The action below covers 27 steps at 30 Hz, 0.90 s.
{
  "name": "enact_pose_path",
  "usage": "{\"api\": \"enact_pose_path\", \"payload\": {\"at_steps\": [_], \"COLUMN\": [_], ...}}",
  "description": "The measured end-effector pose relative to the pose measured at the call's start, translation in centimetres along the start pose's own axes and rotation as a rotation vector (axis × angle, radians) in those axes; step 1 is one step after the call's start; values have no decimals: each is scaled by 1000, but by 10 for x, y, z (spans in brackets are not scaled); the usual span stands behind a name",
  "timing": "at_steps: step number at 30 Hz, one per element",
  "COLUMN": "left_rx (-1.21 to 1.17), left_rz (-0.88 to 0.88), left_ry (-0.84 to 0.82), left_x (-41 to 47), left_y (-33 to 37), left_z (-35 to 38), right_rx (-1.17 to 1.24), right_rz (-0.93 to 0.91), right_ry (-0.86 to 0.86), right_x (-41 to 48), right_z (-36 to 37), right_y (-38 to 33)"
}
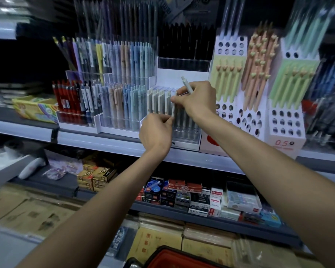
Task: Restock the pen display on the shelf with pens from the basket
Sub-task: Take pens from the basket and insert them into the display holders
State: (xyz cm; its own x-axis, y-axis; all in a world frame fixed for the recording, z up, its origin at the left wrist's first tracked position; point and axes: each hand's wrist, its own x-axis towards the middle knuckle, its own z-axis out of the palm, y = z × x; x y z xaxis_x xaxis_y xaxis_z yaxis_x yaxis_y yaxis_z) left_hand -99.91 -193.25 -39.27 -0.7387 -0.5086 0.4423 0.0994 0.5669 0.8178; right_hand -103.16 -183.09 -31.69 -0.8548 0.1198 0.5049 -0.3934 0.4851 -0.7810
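A clear acrylic pen display (184, 130) stands on the white shelf (108, 142), with a row of pale grey pens (157, 101) in its left part. My right hand (197, 99) pinches an upright grey pen (173, 109) near its top and holds a second grey pen (186, 85) that sticks up above the knuckles. My left hand (156, 133) pinches the lower end of the upright pen. The red basket (174, 259) shows at the bottom edge; its contents are hidden.
Other pen displays flank this one: pastel pens (122, 105) to the left, white holed stands (287, 124) with green and peach pens to the right. Below, a lower shelf (201, 215) holds small boxes. Cardboard boxes (27, 211) lie at lower left.
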Motion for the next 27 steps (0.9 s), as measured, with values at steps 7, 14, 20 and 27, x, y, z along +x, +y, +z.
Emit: {"api": "enact_pose_path", "payload": {"at_steps": [7, 14, 20, 27], "left_rx": [31, 60, 77, 116], "left_rz": [-19, -37, -76, -72], "left_ry": [22, 6, -28, -41], "left_x": [-3, -5, -7, -10], "left_y": [1, 3, 3, 7], "left_z": [4, 1, 2, -2], "right_rx": [-60, -118, -101, -85], "right_rz": [6, -28, 14, 40], "right_ry": [14, 16, 24, 25], "right_x": [8, 1, 0, -6], "right_z": [9, 12, 10, 10], "right_y": [-2, -3, -4, -5]}}
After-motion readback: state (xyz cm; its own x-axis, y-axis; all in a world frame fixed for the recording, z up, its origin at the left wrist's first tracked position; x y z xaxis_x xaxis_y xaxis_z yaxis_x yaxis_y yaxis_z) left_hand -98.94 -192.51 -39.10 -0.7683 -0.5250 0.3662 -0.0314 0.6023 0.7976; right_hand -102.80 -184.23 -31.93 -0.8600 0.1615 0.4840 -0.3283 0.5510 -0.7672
